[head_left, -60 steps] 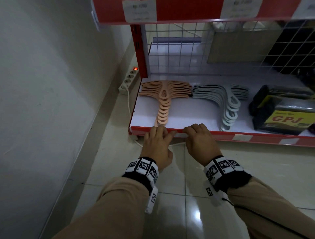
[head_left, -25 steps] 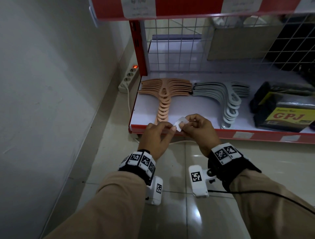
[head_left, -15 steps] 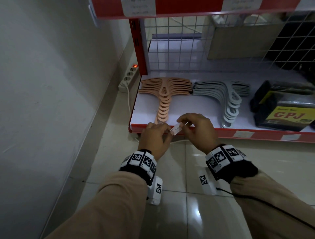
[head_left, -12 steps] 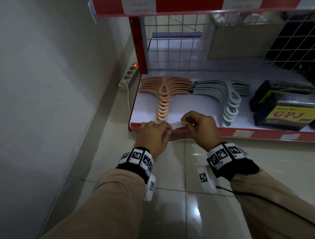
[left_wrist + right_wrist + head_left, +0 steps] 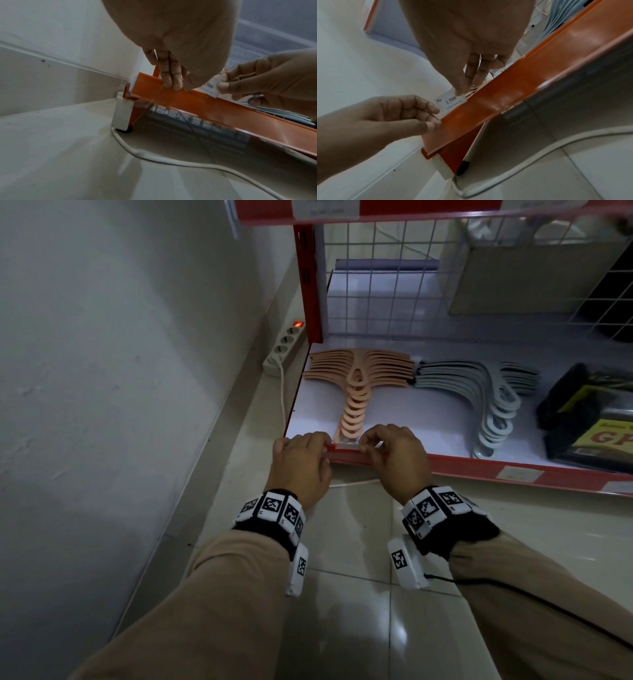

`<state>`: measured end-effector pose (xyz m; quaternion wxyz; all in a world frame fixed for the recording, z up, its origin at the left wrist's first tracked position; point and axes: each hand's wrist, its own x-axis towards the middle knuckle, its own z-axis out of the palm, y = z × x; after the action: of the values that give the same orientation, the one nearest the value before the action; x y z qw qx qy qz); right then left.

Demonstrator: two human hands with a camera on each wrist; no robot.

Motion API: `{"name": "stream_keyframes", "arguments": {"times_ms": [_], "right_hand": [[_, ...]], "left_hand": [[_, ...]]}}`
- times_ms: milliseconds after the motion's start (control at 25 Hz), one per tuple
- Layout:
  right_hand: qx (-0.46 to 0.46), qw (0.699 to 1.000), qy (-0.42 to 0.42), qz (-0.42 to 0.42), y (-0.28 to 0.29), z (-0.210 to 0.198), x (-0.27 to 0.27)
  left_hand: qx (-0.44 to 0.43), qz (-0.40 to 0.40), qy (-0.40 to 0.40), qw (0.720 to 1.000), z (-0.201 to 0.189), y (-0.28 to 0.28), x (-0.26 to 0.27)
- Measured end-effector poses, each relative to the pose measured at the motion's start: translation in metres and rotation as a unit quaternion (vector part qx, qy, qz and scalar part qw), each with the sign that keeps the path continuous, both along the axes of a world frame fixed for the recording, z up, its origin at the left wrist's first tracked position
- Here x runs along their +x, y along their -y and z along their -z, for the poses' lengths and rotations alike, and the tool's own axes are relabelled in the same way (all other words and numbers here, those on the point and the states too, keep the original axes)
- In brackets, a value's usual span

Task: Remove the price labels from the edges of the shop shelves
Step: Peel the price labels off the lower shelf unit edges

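Observation:
A white price label [image 5: 449, 102] printed "Rp. 1.500" stands at the top rim of the bottom shelf's red edge [image 5: 479, 469], near its left end. My right hand [image 5: 368, 445] pinches the label's right part, thumb on the printed face. My left hand [image 5: 318, 446] grips the red edge just left of it, fingers over the top and thumb on the front. Its fingertips [image 5: 435, 108] touch the label's left end. In the left wrist view the label [image 5: 210, 88] shows between both thumbs. Two more labels [image 5: 520, 474] sit further right on the same edge.
Peach hangers [image 5: 356, 392], grey hangers [image 5: 486, 405] and black packs [image 5: 589, 412] lie on the white shelf. A power strip [image 5: 284, 347] and its white cable [image 5: 352, 483] lie on the tiled floor by the wall on the left. The upper shelf edge carries labels [image 5: 325, 208].
A second ago both hands held the label up above the shelf. They have since come down, and the label now sits at the rim of the red edge.

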<state>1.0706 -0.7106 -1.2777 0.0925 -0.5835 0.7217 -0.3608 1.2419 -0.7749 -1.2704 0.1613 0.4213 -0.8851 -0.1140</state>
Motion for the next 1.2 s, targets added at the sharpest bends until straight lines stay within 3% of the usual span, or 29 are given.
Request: {"name": "stream_keyframes", "arguments": {"times_ms": [240,560,1200], "right_hand": [[0.053,0.994,-0.094,-0.021,0.0037,-0.0009,0.0058],[0.145,0.959,-0.232,-0.071,0.0027,-0.0052,0.0075],[0.153,0.948,-0.272,-0.059,0.0008,-0.0016,0.008]], "left_hand": [[-0.032,0.02,0.121,0.992,-0.0003,0.003,0.0037],[-0.068,0.016,0.172,0.983,0.0028,0.0037,-0.0023],[-0.093,0.016,0.207,0.974,-0.0002,0.0028,-0.0055]]}}
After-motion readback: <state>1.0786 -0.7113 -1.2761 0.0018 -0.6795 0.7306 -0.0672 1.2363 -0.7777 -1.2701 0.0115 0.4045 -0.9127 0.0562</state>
